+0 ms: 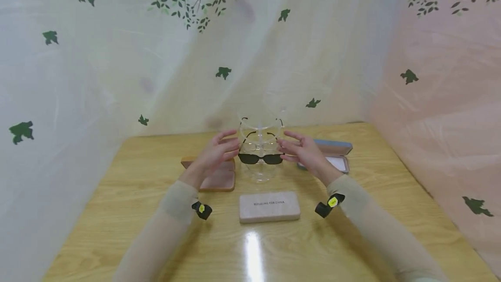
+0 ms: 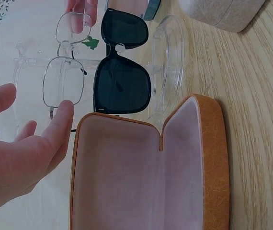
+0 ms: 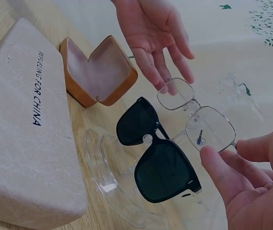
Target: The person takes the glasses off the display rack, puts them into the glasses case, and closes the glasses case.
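A pair of thin wire-rimmed glasses [image 3: 194, 102] sits on a clear display stand [image 1: 260, 177], above black sunglasses [image 1: 249, 159] on the same stand. My left hand [image 1: 215, 153] reaches to the left side of the wire-rimmed pair, fingers extended and apart; one fingertip overlaps the rim's lower corner in the left wrist view. On the other side, my right hand [image 1: 307, 153] has its thumb right at the hinge and a fingertip at the rim, its fingers spread rather than closed. Dark temples stretch back behind the lenses.
An orange-brown glasses case [image 2: 213, 143] with pink lining lies open on the left. Behind my right hand is another open case [image 1: 332, 147] with a blue lid. A closed pale case [image 1: 270, 212] with lettering lies in front of the stand on the wooden table [image 1: 117, 212].
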`<action>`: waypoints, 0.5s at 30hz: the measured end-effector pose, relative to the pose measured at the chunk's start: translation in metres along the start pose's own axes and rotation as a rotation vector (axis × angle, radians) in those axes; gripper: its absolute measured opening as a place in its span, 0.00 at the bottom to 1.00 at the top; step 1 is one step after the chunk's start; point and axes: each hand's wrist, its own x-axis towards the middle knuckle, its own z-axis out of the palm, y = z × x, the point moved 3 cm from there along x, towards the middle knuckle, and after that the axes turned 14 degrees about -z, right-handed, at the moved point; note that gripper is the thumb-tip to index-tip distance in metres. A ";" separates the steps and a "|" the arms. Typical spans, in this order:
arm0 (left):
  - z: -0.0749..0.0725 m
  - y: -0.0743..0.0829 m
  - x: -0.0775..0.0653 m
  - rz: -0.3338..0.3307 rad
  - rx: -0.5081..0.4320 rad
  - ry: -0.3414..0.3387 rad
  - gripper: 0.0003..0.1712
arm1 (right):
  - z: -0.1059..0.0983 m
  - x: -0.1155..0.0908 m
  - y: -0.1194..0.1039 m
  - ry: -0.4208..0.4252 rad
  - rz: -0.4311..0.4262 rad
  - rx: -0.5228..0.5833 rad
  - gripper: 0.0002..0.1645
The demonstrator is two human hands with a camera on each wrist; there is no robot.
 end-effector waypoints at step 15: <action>0.004 0.005 -0.016 0.036 0.104 0.013 0.32 | 0.000 -0.008 -0.008 -0.005 0.004 0.042 0.40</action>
